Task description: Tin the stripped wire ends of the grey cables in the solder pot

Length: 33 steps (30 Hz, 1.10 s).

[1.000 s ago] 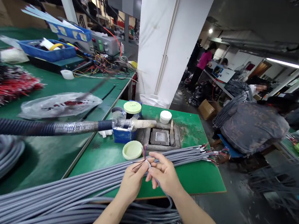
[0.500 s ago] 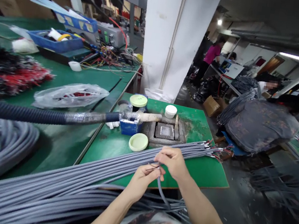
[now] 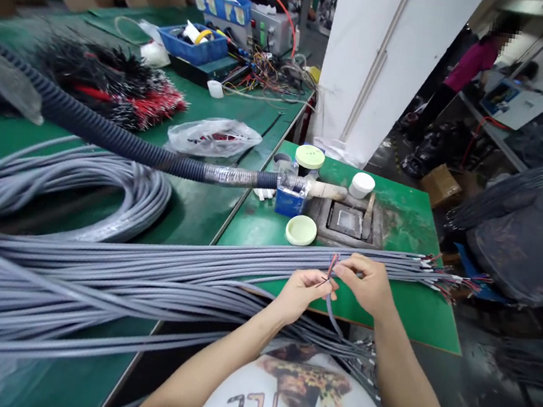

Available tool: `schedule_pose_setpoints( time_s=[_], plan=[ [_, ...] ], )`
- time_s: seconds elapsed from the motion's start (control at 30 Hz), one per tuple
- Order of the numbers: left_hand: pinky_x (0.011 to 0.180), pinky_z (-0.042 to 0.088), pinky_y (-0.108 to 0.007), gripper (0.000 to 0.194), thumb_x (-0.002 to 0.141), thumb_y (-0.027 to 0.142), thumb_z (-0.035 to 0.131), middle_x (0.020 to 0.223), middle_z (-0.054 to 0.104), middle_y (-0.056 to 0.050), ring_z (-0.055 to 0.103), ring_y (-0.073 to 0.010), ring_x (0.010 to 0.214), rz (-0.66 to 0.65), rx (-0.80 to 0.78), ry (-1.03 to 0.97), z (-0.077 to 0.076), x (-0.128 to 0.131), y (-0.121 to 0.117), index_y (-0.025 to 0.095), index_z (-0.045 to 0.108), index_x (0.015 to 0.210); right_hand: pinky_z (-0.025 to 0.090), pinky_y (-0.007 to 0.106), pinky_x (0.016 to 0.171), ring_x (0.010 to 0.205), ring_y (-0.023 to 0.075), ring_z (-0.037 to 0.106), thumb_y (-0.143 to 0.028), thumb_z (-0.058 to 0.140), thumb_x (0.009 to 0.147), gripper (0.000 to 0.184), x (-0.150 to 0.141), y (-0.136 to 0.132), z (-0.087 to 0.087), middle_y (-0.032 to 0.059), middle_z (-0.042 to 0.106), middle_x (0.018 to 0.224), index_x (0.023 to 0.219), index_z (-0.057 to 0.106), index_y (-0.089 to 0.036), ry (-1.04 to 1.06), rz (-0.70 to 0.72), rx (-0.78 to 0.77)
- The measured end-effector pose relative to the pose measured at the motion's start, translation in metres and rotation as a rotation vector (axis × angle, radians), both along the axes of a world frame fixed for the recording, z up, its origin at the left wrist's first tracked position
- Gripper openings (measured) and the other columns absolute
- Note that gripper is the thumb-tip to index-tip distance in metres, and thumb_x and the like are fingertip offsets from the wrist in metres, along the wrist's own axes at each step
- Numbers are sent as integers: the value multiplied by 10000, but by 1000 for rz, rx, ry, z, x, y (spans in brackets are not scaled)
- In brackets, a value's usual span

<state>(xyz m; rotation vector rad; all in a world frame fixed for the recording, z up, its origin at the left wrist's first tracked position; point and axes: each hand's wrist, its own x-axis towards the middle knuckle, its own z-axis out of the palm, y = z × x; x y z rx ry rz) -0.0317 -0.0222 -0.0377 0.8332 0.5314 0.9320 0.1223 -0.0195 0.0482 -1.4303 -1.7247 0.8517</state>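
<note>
A long bundle of grey sheathed multi-core cables (image 3: 141,266) lies across the green benches, its stripped ends fanning out at the right with coloured wires (image 3: 447,281). My left hand (image 3: 301,295) and my right hand (image 3: 364,285) hold one grey cable (image 3: 331,313) above the bundle. Its thin red and blue core wires (image 3: 332,267) stick up between my fingertips. The two hands nearly touch there, and my fingers hide part of the cable end.
Just beyond my hands stand a metal pot in a stone base (image 3: 347,221), a pale lid (image 3: 301,230), jars, and a foil-wrapped black hose (image 3: 157,154) leading to a blue box. A grey cable coil (image 3: 66,191) lies left; a seated co-worker (image 3: 534,240) is at right.
The view has swung left and tilted down, showing more of the bundle and coil. My hands have drawn closer together on the cable end, with its thin wires now pointing upward.
</note>
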Motion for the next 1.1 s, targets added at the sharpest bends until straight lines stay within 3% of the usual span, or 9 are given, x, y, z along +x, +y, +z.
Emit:
schedule_pose_setpoints(
  time_s=[0.13,0.23,0.47,0.7,0.77,0.87,0.97,1.1],
  plan=[
    [652,444,-237,208,726,323,738,682,689,-48,579,-116,626,-13,17,53,1,2,-1,117,707,728,374,245,554,558,101,491,-249,628,812,258,-13,1,4,-12,563,575,566,655,-177,-25,-19,62],
    [608,427,-216,213,728,327,736,655,685,-41,556,-99,590,76,2,71,0,1,-1,116,715,755,390,242,552,567,106,515,-239,618,823,206,-13,3,1,-10,596,593,640,695,-187,14,-18,99],
    [578,444,-207,284,697,359,762,679,690,-49,568,-93,575,137,-188,-138,0,-7,7,102,715,809,476,279,642,694,147,601,-225,633,824,95,-2,1,-13,14,677,753,837,727,-226,22,-38,237],
    [607,496,-192,307,684,343,779,680,677,-29,608,-88,594,101,-364,-361,3,-19,18,105,695,859,461,433,920,1073,223,558,-101,564,832,437,2,-4,-25,54,645,1154,1217,602,-305,-265,302,579],
    [584,488,-175,292,708,346,761,679,662,-16,597,-74,580,100,-362,-388,3,-20,19,106,684,855,440,458,962,1178,240,499,-115,554,841,450,-6,-3,-31,53,587,1274,1241,583,-318,-322,357,636],
    [529,469,-167,307,738,375,729,703,662,-16,582,-69,555,92,-334,-372,6,-21,19,114,680,892,427,471,987,1231,253,466,-197,601,842,396,-17,1,-38,40,598,1278,1217,600,-325,-329,416,707],
    [572,505,-214,363,768,416,687,757,701,-60,617,-107,590,104,-224,-201,12,-30,20,107,691,958,450,463,971,1177,249,527,-265,582,866,316,-21,13,-34,45,669,1161,1178,625,-297,-175,345,705],
    [755,525,-288,313,783,376,672,847,736,-93,666,-171,760,300,97,263,17,-54,27,131,720,971,492,418,904,1020,227,625,-278,471,924,242,-14,40,-19,63,703,1032,1049,675,-240,39,-21,513]
  ],
)
